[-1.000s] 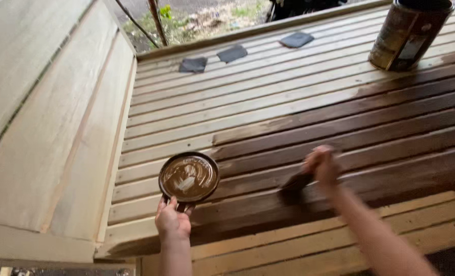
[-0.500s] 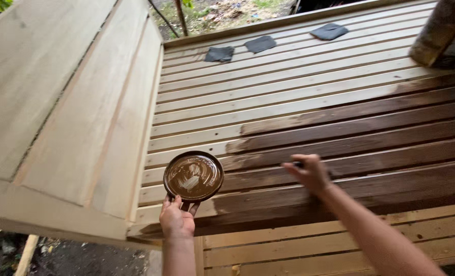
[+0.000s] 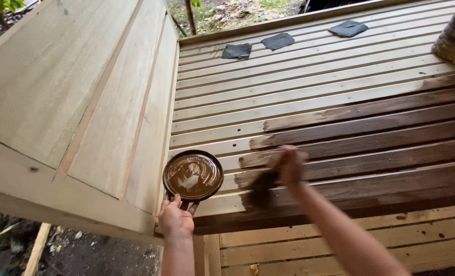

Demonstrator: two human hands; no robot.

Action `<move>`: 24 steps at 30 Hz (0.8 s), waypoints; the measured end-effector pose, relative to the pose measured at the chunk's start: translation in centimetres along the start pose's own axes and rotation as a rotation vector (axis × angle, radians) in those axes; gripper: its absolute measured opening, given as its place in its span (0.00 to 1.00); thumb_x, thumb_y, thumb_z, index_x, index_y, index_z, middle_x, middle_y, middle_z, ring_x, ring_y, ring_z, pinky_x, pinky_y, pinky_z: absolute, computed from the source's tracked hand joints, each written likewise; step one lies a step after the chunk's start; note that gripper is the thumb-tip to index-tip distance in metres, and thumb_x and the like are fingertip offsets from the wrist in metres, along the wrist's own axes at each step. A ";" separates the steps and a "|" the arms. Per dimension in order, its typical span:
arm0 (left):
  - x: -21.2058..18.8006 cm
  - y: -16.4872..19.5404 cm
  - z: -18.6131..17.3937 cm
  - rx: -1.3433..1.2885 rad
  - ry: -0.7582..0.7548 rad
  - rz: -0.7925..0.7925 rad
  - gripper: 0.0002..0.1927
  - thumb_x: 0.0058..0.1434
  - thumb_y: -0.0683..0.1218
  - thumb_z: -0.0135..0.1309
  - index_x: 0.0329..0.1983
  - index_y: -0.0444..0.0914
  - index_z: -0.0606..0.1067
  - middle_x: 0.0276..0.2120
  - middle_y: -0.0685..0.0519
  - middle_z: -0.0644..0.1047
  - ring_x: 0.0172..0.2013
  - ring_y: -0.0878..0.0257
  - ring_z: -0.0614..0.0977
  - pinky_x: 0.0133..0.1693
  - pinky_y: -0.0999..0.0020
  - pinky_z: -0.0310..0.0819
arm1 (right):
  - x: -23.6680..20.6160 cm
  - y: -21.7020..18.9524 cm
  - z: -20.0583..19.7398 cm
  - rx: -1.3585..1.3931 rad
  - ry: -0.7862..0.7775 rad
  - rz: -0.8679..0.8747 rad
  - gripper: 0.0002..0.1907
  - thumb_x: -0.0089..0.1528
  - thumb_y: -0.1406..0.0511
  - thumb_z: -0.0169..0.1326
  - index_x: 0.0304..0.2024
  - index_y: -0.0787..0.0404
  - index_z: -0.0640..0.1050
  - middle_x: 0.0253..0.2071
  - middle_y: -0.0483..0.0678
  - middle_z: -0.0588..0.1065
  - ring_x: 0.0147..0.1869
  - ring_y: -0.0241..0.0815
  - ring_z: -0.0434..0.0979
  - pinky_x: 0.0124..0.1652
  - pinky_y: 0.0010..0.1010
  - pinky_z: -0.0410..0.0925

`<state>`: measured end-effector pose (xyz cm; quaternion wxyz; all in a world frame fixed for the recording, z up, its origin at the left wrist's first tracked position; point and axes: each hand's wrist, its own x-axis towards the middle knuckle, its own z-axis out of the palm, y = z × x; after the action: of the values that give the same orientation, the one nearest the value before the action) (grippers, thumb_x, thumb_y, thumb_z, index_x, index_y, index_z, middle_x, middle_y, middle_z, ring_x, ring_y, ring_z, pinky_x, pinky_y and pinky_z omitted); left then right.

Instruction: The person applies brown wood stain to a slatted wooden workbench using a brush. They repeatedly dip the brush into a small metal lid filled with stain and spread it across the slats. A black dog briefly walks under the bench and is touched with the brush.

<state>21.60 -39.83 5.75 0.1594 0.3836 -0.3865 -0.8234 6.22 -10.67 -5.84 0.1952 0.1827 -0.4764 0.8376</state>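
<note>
My left hand (image 3: 176,219) holds a round tin lid (image 3: 193,175) by its near rim; the lid carries dark brown stain. My right hand (image 3: 290,164) grips a dark stained brush or rag (image 3: 262,186), blurred, which presses on the slatted wooden surface (image 3: 309,87). The near slats on the right are dark brown with stain (image 3: 386,153); the far and left slats are bare pale wood. The stained edge sits just right of the lid.
A pale wooden panel (image 3: 69,97) rises at the left. Three dark grey pads (image 3: 278,41) lie on the far slats. A tin can (image 3: 454,36) stands at the top right edge. Ground with debris shows below left.
The view has shifted left. My right hand has swept the applicator leftwards along the near slats towards the lid, and the stained area reaches further left. The lid stays held.
</note>
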 end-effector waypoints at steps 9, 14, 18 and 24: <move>2.0 -1.5 -0.2 -0.032 -0.070 -0.051 0.27 0.70 0.39 0.36 0.73 0.41 0.58 0.66 0.44 0.67 0.59 0.44 0.75 0.55 0.38 0.76 | 5.2 -13.6 -15.7 -0.770 0.108 -0.063 0.22 0.72 0.59 0.48 0.22 0.56 0.70 0.18 0.46 0.68 0.18 0.39 0.67 0.22 0.36 0.66; 2.3 -0.8 -0.5 -0.045 -0.072 -0.053 0.27 0.69 0.38 0.36 0.72 0.42 0.60 0.64 0.45 0.68 0.58 0.43 0.75 0.55 0.37 0.74 | 4.4 -7.4 -10.6 -1.141 -0.264 -0.457 0.23 0.73 0.56 0.48 0.24 0.56 0.76 0.20 0.43 0.73 0.20 0.32 0.70 0.21 0.27 0.67; 2.3 0.2 -0.8 -0.037 -0.015 -0.056 0.27 0.69 0.39 0.37 0.72 0.42 0.61 0.64 0.47 0.69 0.58 0.46 0.76 0.54 0.38 0.75 | -0.4 -1.2 -0.5 -0.779 -0.389 -0.092 0.27 0.67 0.49 0.53 0.17 0.54 0.72 0.13 0.40 0.67 0.14 0.30 0.63 0.12 0.26 0.57; 1.7 0.9 -1.1 0.026 0.024 -0.021 0.26 0.71 0.40 0.36 0.73 0.42 0.60 0.64 0.46 0.70 0.58 0.48 0.75 0.55 0.42 0.76 | -2.7 1.0 11.5 -0.259 -0.239 0.009 0.26 0.71 0.53 0.49 0.18 0.53 0.69 0.15 0.39 0.63 0.15 0.29 0.60 0.15 0.23 0.57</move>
<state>21.23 -41.91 5.11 0.1505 0.3996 -0.3910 -0.8153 9.37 -21.51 -2.40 0.1553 0.2520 -0.6008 0.7426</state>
